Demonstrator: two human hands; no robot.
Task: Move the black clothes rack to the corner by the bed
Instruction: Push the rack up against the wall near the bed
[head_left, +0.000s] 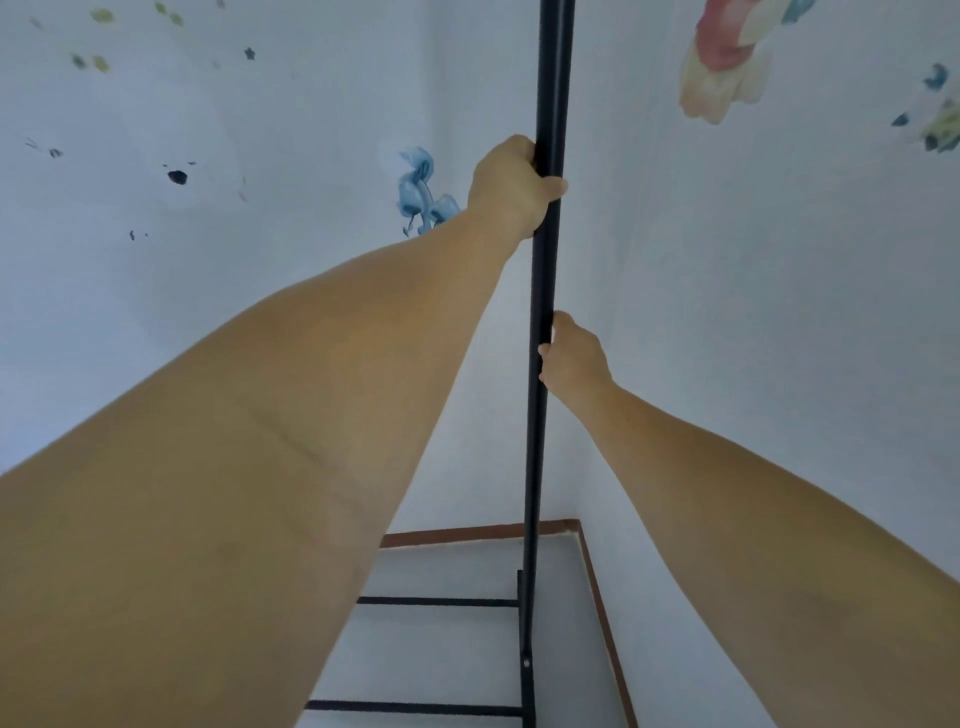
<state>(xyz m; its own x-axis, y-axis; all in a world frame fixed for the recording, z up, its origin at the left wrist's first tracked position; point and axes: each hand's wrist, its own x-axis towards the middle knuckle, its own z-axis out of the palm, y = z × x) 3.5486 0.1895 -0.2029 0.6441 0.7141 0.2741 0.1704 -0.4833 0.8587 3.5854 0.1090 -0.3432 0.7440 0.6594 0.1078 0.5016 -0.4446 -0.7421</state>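
Against the wall corner (574, 364), clamped around the upright pole of the black clothes rack (548, 260): left hand (511, 184) high, right hand (574, 358) lower, fingers wrapped; no legible writing, just animal stickers (423, 192).

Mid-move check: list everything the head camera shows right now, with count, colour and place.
Clothes rack upright pole: one, black, centre, runs top to bottom of view.
Rack base rungs: two visible, black, horizontal, low on the floor left of the pole.
Walls: two, pale white-blue, meeting in a corner behind the pole.
Wall decals: several, blue, green, pink-yellow, scattered on both walls.
Baseboard: brown, along the foot of the walls.
Floor: pale grey, bottom centre.
Left hand: grip closed on the pole, higher.
Right hand: grip closed on the pole, lower.
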